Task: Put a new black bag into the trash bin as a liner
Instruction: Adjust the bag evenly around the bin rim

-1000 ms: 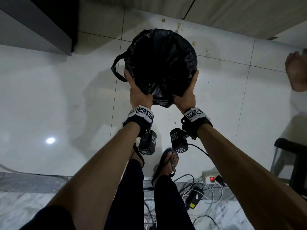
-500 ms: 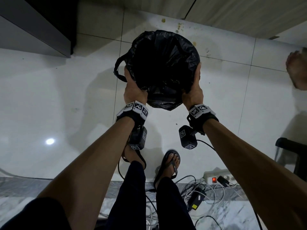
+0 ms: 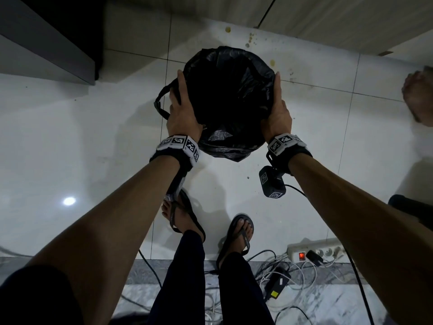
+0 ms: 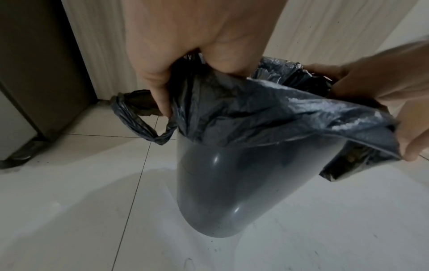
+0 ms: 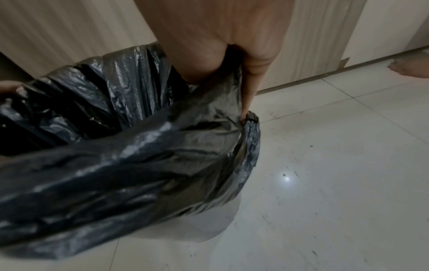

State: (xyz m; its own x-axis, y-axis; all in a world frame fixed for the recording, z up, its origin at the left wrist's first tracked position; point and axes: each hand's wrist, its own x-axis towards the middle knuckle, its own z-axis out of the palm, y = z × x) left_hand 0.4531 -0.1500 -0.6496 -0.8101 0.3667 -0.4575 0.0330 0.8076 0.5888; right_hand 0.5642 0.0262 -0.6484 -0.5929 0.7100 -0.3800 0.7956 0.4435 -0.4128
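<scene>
Thin, crinkled black plastic bag (image 4: 267,110) already seated inside the round grey plastic trash bin (image 4: 223,192), mouth spread wide and part-folded over the bin's rim. Left hand (image 3: 181,109) at the bin's left side, fingers and thumb pinching the bag's edge; right hand (image 3: 277,111) at the bin's right side, gripping the edge likewise. One twisted handle loop (image 4: 132,117) hanging loose outside the bin's left. Judged nearly done: overhang to be drawn down evenly round the rim, loops tucked.
</scene>
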